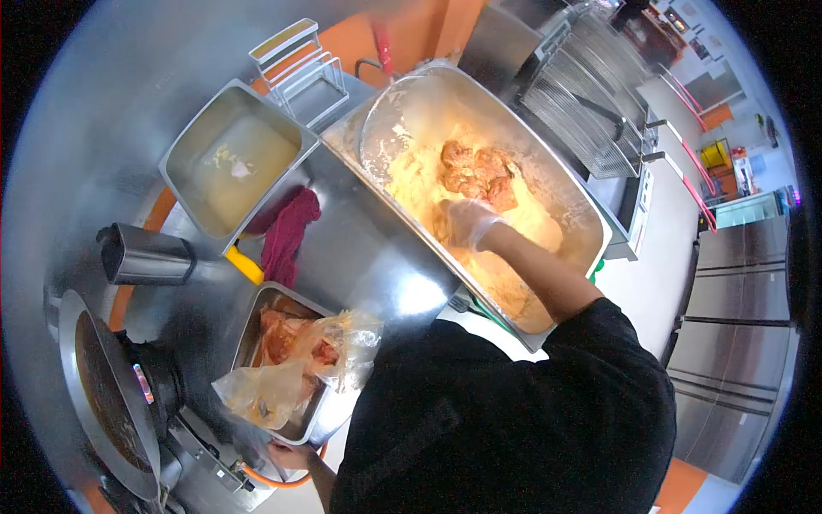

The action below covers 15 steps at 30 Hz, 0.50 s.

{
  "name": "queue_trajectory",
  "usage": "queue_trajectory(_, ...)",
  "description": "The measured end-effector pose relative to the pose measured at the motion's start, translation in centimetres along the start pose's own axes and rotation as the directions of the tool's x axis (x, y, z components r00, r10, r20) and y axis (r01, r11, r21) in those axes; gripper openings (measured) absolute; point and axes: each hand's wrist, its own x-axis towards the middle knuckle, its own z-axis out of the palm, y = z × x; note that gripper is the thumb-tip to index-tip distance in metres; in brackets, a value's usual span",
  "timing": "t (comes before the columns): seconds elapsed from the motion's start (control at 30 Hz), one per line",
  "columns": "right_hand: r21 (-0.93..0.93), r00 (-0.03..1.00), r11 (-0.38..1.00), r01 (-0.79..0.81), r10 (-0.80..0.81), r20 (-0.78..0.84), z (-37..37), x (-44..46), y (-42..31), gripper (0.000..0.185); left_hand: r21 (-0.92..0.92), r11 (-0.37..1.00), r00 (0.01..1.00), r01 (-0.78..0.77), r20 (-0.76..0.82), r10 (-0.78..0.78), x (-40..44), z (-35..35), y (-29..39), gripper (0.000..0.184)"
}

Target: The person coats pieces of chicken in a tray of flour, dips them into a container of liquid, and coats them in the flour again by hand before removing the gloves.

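Right grip (pixel 467 224): gloved, fingers down in pale powder (pixel 522 244), just beside the coated meat pieces (pixel 477 176) in the big metal tub (pixel 598 210); can't tell if it's closed on anything. Left grip (pixel 291 456): bare, at the lower edge of the smaller pan (pixel 247 321); hold unclear.

Meat looks soft, floppy, wet, likely slippery; best taken from underneath or by a thick edge, not pinched. Powder loose, will probably spill off fingers. Tub likely heavy; hold by rim.

Left of right grip, on the surface (pixel 368 244): purple cloth (pixel 289 231), pan of cloudy liquid (pixel 175 141). Beyond left grip: limp plastic bag (pixel 270 398) draped over more meat (pixel 278 334), in the way there. Tub's high wall limits right grip's sideways reach.
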Motion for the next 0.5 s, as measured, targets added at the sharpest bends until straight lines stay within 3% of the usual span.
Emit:
queue_trajectory(0.1, 0.132, 0.991, 0.984, 0.123, -0.115, -0.071, 3.2, 1.9, 1.9, 0.039, 0.034, 0.997, 0.997, -0.066, -0.047, 0.068, 0.2, 0.2, -0.3, 0.042)
queue_trajectory(0.13, 0.258, 0.994, 0.964, 0.07, -0.045, -0.1, 2.5, 2.1, 1.6, 0.036, 0.053, 0.993, 0.992, -0.106, -0.062, 0.11, 0.2, 0.1, -0.3, 0.042)
queue_trajectory(0.2, 0.5, 0.988, 0.866, -0.026, 0.099, -0.12, 1.3, 1.9, 1.1, 0.031, 0.055, 0.998, 1.0, -0.028, 0.015, 0.028, 0.1, 0.0, -0.5, 0.042)
queue_trajectory(0.23, 0.434, 0.973, 0.9, 0.048, 0.055, -0.224, -1.2, 0.2, -0.2, 0.033, 0.06, 0.998, 0.998, 0.011, 0.055, -0.015, -0.1, -0.1, -0.8, 0.043)
queue_trajectory(0.33, 0.219, 0.973, 0.974, -0.06, 0.106, -0.207, -0.1, 1.5, 1.2, 0.033, 0.08, 0.997, 0.998, 0.014, 0.059, -0.018, -0.3, 0.6, -3.0, 0.043)
queue_trajectory(0.37, 0.165, 0.981, 0.984, -0.07, 0.098, -0.166, 0.7, 2.3, 2.1, 0.032, 0.1, 0.995, 0.999, -0.013, 0.051, 0.008, -0.4, 0.4, -2.6, 0.045)
queue_trajectory(0.47, 0.091, 0.991, 0.991, 0.098, -0.088, -0.104, 0.3, 1.5, 2.8, 0.03, 0.056, 0.998, 1.0, 0.017, -0.014, -0.016, -0.5, 0.7, -2.1, 0.047)
queue_trajectory(0.5, 0.023, 0.997, 0.997, 0.074, -0.074, 0.007, -0.3, 1.4, 2.4, 0.033, 0.062, 0.998, 1.0, 0.021, 0.01, -0.022, -0.5, 0.6, -2.1, 0.047)
